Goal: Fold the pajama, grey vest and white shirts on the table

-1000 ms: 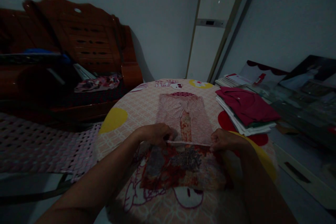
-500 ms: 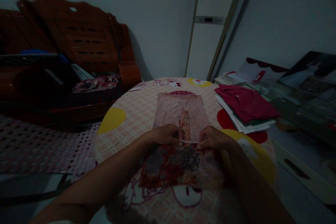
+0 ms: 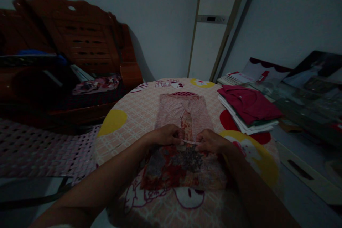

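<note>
A pale pink garment (image 3: 168, 112) with a grey and red print lies flat on the round table, its plain side at the far end and its printed part towards me. A thin pale edge of it runs across between my hands, just above the print. My left hand (image 3: 169, 135) pinches this edge left of the middle, fingers closed. On the right, my right hand (image 3: 210, 140) grips the same edge with thumb and fingers together. The fingers hide parts of the cloth, and whether it is a shirt or something else I cannot tell.
A patterned cloth covers the table (image 3: 120, 153). At its right lies a stack of folded clothes (image 3: 248, 105), dark red on top. Beyond stands a glass-topped surface with papers. A wooden bench (image 3: 85, 39) and a woven pink seat (image 3: 48, 149) are on the left.
My right hand has shifted slightly left, closer to my left hand, still pinching the edge. The garment lies much as before; the view has moved a little.
</note>
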Action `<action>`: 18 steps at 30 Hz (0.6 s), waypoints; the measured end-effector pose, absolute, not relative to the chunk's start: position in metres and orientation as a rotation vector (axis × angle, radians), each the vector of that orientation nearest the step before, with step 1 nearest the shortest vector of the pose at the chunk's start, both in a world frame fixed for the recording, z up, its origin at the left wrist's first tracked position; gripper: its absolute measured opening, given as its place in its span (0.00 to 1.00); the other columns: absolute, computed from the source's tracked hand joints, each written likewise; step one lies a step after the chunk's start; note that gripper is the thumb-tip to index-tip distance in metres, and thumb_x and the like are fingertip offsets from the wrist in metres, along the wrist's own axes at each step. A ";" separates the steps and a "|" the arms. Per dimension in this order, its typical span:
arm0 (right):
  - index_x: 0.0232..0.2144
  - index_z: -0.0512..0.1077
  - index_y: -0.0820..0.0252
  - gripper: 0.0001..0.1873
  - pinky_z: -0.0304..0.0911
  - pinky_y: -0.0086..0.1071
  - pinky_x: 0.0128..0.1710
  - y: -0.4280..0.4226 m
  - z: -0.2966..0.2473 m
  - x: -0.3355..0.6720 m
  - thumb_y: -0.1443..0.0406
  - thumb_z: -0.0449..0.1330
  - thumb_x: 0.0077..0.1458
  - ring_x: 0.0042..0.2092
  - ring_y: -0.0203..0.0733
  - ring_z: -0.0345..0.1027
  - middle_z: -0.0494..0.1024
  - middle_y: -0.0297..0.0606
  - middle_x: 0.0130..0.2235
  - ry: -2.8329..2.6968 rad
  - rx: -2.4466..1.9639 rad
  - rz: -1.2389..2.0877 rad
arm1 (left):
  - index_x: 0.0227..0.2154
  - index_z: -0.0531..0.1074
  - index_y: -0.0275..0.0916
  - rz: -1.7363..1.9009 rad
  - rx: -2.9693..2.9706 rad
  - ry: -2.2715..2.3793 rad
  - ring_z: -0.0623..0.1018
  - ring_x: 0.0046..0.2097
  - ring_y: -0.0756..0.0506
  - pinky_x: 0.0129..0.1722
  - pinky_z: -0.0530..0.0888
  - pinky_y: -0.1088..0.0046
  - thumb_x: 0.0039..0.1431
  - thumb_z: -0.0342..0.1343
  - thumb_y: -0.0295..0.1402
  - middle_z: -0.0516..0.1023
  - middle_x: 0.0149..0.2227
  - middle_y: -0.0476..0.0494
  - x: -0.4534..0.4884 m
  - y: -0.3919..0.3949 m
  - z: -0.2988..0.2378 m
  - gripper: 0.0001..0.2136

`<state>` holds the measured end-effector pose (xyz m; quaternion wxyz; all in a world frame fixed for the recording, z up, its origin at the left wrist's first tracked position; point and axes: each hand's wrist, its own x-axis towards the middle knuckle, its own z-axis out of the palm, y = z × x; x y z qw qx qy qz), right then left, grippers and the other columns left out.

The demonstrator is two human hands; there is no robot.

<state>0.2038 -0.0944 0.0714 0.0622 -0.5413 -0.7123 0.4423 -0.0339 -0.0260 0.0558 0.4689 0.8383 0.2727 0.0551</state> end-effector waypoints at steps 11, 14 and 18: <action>0.25 0.71 0.62 0.07 0.52 0.24 0.22 -0.095 0.077 0.197 0.65 0.66 0.44 0.24 0.33 0.64 0.71 0.29 0.21 -2.240 -1.704 1.286 | 0.31 0.72 0.36 0.082 2.002 0.546 0.68 0.28 0.52 0.27 0.62 0.78 0.47 0.65 0.36 0.72 0.26 0.54 -0.035 -0.025 0.054 0.11; 0.25 0.72 0.62 0.07 0.52 0.25 0.22 -0.095 0.075 0.194 0.66 0.66 0.44 0.23 0.33 0.63 0.69 0.29 0.20 -2.252 -1.695 1.310 | 0.31 0.73 0.36 0.071 2.026 0.557 0.69 0.29 0.51 0.28 0.62 0.78 0.46 0.65 0.35 0.72 0.27 0.53 -0.033 -0.025 0.053 0.11; 0.31 0.74 0.62 0.08 0.53 0.24 0.21 -0.097 0.070 0.199 0.65 0.63 0.46 0.24 0.32 0.63 0.70 0.28 0.23 -2.121 -1.488 1.487 | 0.31 0.73 0.36 0.069 2.032 0.518 0.69 0.30 0.51 0.29 0.63 0.79 0.48 0.64 0.38 0.72 0.29 0.52 -0.035 -0.028 0.054 0.12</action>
